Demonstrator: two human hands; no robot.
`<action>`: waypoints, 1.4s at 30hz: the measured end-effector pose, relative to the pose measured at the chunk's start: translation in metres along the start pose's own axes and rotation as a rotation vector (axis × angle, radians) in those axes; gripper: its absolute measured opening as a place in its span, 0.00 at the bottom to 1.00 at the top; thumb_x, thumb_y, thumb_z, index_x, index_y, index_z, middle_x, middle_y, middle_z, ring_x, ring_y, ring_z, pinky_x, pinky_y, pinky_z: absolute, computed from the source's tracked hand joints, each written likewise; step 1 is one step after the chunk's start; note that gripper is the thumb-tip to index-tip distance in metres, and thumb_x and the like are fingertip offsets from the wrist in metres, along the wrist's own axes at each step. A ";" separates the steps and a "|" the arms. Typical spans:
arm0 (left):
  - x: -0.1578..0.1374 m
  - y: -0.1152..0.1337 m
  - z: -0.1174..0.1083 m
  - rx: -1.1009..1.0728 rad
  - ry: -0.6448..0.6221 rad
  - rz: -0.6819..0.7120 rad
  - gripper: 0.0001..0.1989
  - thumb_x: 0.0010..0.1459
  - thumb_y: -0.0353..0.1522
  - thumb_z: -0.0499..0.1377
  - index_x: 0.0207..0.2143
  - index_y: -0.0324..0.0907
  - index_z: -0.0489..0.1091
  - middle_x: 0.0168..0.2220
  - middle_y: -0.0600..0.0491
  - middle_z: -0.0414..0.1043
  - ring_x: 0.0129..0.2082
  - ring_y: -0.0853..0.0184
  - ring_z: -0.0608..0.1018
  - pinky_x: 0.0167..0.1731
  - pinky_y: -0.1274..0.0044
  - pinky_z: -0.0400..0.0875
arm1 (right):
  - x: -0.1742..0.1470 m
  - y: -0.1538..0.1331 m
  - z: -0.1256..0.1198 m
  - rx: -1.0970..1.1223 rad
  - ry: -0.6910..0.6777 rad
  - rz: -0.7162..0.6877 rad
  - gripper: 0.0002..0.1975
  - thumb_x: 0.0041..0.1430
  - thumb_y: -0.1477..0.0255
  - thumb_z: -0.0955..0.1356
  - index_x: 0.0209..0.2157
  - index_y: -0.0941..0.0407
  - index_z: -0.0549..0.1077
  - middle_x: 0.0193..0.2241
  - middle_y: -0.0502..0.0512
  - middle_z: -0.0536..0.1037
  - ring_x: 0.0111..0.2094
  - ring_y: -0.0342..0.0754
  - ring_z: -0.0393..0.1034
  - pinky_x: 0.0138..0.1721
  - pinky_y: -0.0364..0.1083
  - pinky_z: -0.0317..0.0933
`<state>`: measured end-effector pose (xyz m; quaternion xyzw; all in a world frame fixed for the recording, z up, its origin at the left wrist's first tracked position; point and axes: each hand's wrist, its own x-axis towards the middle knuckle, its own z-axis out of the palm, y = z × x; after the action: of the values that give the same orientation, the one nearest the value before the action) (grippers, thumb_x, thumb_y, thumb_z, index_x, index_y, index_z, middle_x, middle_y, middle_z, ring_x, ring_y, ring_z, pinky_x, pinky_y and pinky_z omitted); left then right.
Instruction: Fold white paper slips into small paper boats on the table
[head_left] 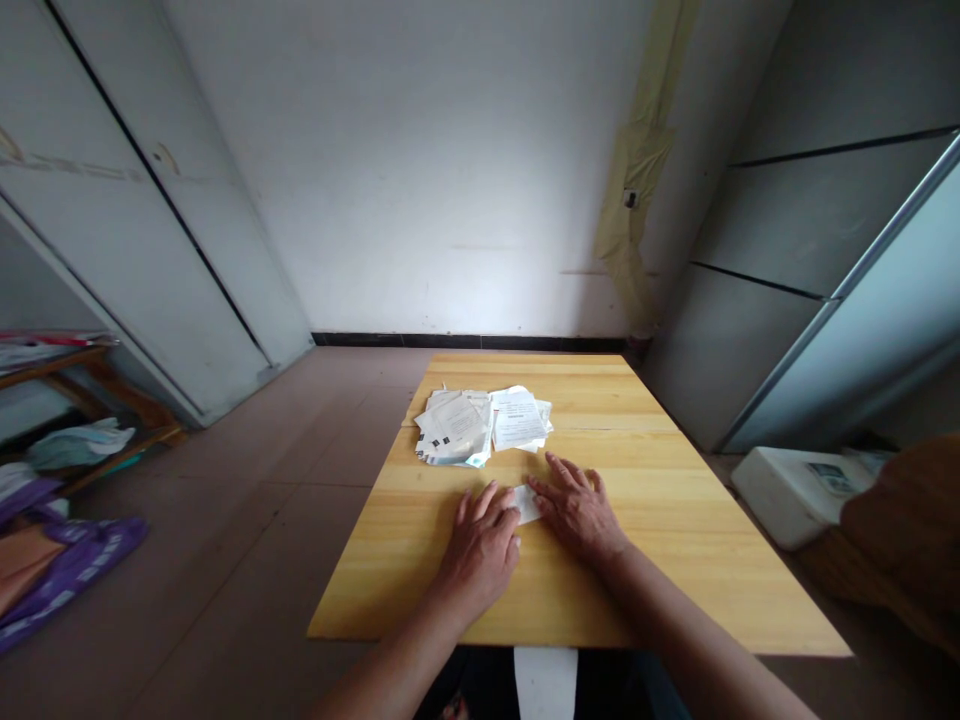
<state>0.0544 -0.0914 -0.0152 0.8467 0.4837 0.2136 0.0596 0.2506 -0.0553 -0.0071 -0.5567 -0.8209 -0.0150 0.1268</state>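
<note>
A small white piece of paper (527,504) lies on the wooden table (645,590) between my two hands. My left hand (482,545) rests at its left side, fingers spread on the tabletop and the inner fingertips touching the paper's edge. On the other side, my right hand (579,508) lies palm down with its fingers apart, and fingertips press on the paper's right end. Beyond my hands sit two piles: a larger stack of printed paper sheets (454,425) on the left and a smaller printed stack (519,418) beside it.
A white wall (450,180) rises behind the table. On the left are a wooden shelf (97,400) with items and a purple bag (82,570) on the floor. To the right stands a white box (787,490) near a brown object (907,510).
</note>
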 end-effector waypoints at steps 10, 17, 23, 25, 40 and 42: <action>-0.001 0.000 -0.002 -0.002 -0.007 0.002 0.15 0.56 0.25 0.53 0.45 0.46 0.67 0.58 0.52 0.64 0.62 0.56 0.59 0.57 0.52 0.52 | -0.027 -0.002 -0.010 0.120 -0.011 -0.147 0.16 0.66 0.63 0.59 0.51 0.45 0.72 0.60 0.56 0.62 0.60 0.57 0.54 0.56 0.61 0.50; -0.001 -0.001 -0.001 0.003 -0.007 0.011 0.17 0.56 0.24 0.52 0.48 0.45 0.66 0.58 0.51 0.64 0.61 0.56 0.59 0.57 0.55 0.55 | -0.037 0.000 -0.015 0.091 -0.001 -0.127 0.15 0.65 0.65 0.61 0.51 0.47 0.72 0.59 0.58 0.64 0.58 0.56 0.57 0.56 0.59 0.50; -0.001 -0.004 0.000 -0.005 0.016 0.050 0.19 0.56 0.23 0.52 0.48 0.46 0.66 0.58 0.52 0.64 0.61 0.58 0.61 0.56 0.58 0.59 | -0.031 -0.012 -0.015 0.128 -0.016 -0.145 0.17 0.64 0.65 0.62 0.53 0.48 0.70 0.59 0.56 0.65 0.59 0.57 0.56 0.57 0.60 0.47; -0.001 -0.005 0.000 -0.032 0.036 0.065 0.19 0.55 0.23 0.53 0.48 0.47 0.67 0.56 0.52 0.67 0.59 0.58 0.63 0.56 0.60 0.60 | -0.030 -0.013 -0.012 0.153 -0.017 -0.156 0.15 0.65 0.65 0.61 0.51 0.47 0.71 0.56 0.55 0.69 0.59 0.55 0.57 0.57 0.60 0.44; 0.024 -0.023 0.000 -0.104 0.101 0.151 0.09 0.53 0.24 0.58 0.32 0.45 0.75 0.36 0.55 0.75 0.38 0.65 0.70 0.40 0.71 0.64 | -0.029 -0.011 -0.009 0.225 0.023 -0.129 0.15 0.64 0.67 0.62 0.50 0.49 0.71 0.54 0.54 0.71 0.56 0.54 0.60 0.57 0.58 0.43; 0.027 -0.025 -0.001 -0.083 0.103 0.192 0.07 0.55 0.25 0.58 0.28 0.45 0.74 0.34 0.55 0.75 0.37 0.65 0.70 0.38 0.72 0.63 | -0.029 -0.011 -0.009 0.231 0.030 -0.133 0.15 0.64 0.67 0.62 0.50 0.49 0.71 0.54 0.54 0.71 0.56 0.54 0.60 0.57 0.58 0.43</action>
<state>0.0464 -0.0557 -0.0139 0.8739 0.3935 0.2813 0.0489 0.2526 -0.0875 -0.0034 -0.4825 -0.8502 0.0632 0.2010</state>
